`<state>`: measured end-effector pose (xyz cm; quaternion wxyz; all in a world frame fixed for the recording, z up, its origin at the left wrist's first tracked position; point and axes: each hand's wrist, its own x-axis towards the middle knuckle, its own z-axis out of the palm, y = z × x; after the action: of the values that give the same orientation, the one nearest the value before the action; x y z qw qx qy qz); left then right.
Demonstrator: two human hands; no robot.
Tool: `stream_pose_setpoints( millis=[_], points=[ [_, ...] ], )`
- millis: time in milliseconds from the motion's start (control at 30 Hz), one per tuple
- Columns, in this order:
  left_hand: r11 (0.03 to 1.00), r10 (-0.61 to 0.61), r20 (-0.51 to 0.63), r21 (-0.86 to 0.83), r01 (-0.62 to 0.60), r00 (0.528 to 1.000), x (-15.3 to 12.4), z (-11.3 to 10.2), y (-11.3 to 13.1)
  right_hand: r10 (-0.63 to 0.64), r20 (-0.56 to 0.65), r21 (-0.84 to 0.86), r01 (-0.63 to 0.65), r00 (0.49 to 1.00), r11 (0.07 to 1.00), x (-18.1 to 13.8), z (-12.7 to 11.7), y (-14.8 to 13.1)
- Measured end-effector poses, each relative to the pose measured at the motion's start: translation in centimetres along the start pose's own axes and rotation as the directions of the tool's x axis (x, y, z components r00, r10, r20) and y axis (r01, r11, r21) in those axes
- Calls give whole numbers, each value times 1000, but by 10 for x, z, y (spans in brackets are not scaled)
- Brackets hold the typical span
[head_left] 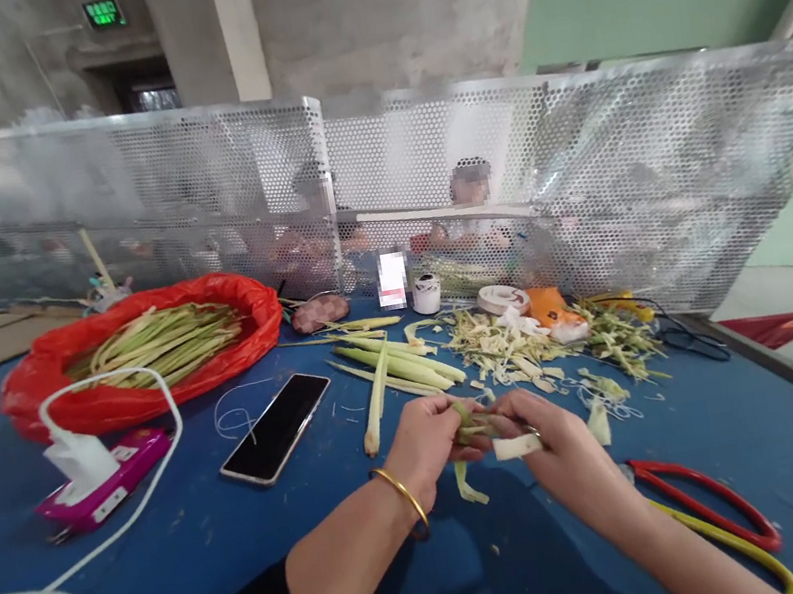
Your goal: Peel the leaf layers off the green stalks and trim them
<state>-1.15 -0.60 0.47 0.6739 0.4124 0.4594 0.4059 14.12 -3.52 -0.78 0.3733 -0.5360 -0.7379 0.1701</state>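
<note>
My left hand (425, 444), with a gold bangle on its wrist, and my right hand (555, 448) meet over the blue table (201, 542). Both are closed on a small green-and-pale strip bundle (480, 425), fingers pinched round it. A loose pale strip (468, 486) hangs below my left hand, and a short white piece (517, 446) sticks out by my right fingers. Several peeled pale-green stalks (397, 366) lie just beyond my hands.
A red bag (80, 406) holds many long stalks at the left. A black phone (276, 429), a pink power bank (104, 483) with white cable, a trimmings pile (526, 341), tape roll (502, 298) and red and yellow loops (711, 498) lie around. A perforated metal screen (651, 183) stands behind, with people beyond it.
</note>
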Motion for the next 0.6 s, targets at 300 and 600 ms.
stream_pose_setpoints(
  millis=[300, 600],
  points=[
    [998, -65, 151, -8, 67, 986, -2, -3, 3, -145, -82, -51, 141, 986, 989, 5, -9, -1],
    [871, -297, 150, -361, 332, 943, 2, -11, 11, 157, -83, 325, -122, 984, 938, 15, 5, 16]
  ],
)
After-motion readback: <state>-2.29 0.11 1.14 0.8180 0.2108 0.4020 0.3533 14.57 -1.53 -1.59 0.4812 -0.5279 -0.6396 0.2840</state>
